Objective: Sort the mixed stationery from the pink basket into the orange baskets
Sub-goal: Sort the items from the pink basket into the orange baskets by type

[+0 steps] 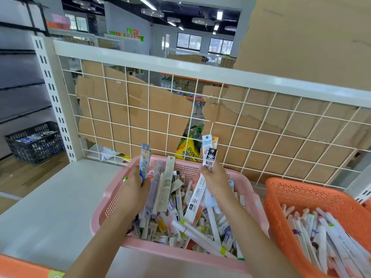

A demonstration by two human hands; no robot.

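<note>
**Item 1.** Pink basket point(109, 201): stood centre-front on white shelf top point(50, 197), holding mixed stationery point(176, 219). Contents were carded pens, long white packs and misc. small boxes, all jumbled.

**Item 2.** Orange basket point(301, 195): stood just R of the pink one, part-filled w/ white pens point(321, 235) lying roughly parallel. Second orange rim point(20, 265) showed at bottom-L corner; contents not visible.

**Item 3.** Left hand point(134, 188): over L side of pink basket, fingers curled round a blue cartoon-print pack point(145, 157) held upright.

**Item 4.** Right hand point(216, 181): over R side of pink basket, pinching a small fan of packs point(208, 155) upright. Fan had a pale-blue card, a black/white one in front, and a third behind (colour unclear). Hands were well apart, each clamped on its own item.

**Bkgd.** Wire grid panel point(160, 109) w/ torn cardboard point(140, 109) behind it; yellow bag point(187, 152) seen through a gap. Black crate point(36, 143) sat on floor, far L.
</note>
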